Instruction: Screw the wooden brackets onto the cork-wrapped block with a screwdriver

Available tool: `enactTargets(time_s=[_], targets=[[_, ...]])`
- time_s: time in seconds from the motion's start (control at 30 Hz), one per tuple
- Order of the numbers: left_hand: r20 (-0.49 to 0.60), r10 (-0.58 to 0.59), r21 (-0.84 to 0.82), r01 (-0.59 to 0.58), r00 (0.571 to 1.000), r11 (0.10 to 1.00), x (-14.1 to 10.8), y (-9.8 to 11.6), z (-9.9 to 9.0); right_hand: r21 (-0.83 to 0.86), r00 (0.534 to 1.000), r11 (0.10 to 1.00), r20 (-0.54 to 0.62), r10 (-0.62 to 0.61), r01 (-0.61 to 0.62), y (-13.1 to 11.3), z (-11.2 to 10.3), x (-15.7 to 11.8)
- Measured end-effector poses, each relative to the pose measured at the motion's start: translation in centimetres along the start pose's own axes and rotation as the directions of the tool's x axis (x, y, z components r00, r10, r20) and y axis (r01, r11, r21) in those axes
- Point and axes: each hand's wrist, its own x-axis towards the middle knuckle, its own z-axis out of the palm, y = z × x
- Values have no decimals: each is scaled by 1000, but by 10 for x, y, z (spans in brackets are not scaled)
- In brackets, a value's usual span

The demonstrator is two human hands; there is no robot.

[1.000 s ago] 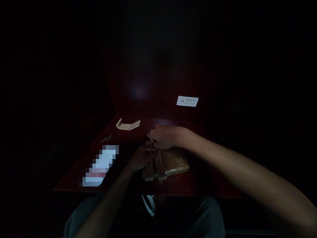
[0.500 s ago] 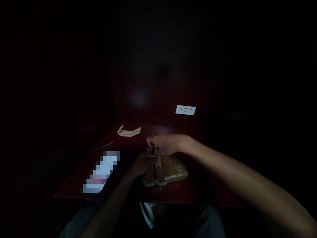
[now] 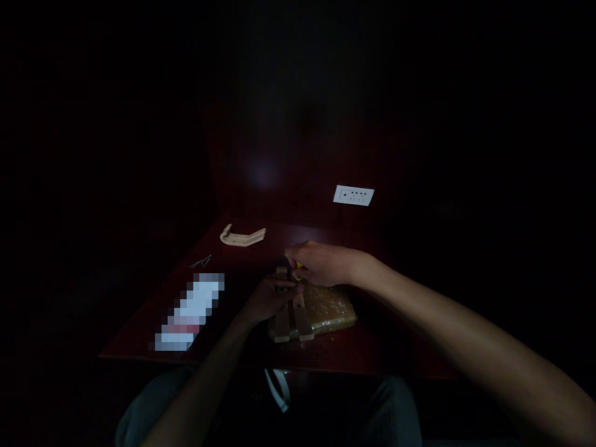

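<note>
My right hand is closed around a yellow-handled screwdriver, mostly covered by the fingers, its tip hidden. Just below it, my left hand lies over the pale wooden pieces, with thumb and forefinger brought together near the tool's lower end. What they pinch is too small and dark to make out. Two long pieces run side by side toward me, and a dark round spot shows on the right one. They rest on a brown block wrapped in clear plastic.
A curved wooden piece lies at the back left of the dark red table. Nearer are several thin metal pins or screws and a bright, blurred-out phone-like slab. A white socket plate is on the back wall.
The view has shifted slightly, so the table sits a little higher in the picture. My right hand has lifted a little and turned, showing more of the yellow handle. My left hand stays in place.
</note>
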Motion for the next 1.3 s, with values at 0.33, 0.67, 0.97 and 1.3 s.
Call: enactTargets(time_s=[0.33, 0.67, 0.97, 1.3], targets=[[16, 15, 32, -15, 1000, 999, 1, -1, -2, 13, 999, 1000, -49, -11, 12, -4, 1, 4], [3, 73, 101, -73, 997, 992, 4, -3, -2, 181, 990, 981, -133, -43, 67, -1, 13, -3], [5, 47, 115, -47, 999, 992, 5, -7, -2, 193, 980, 979, -197, -24, 63, 5, 23, -12], [-32, 16, 85, -13, 999, 996, 6, -11, -2, 176, 957, 983, -289, -5, 59, 4, 32, -19]])
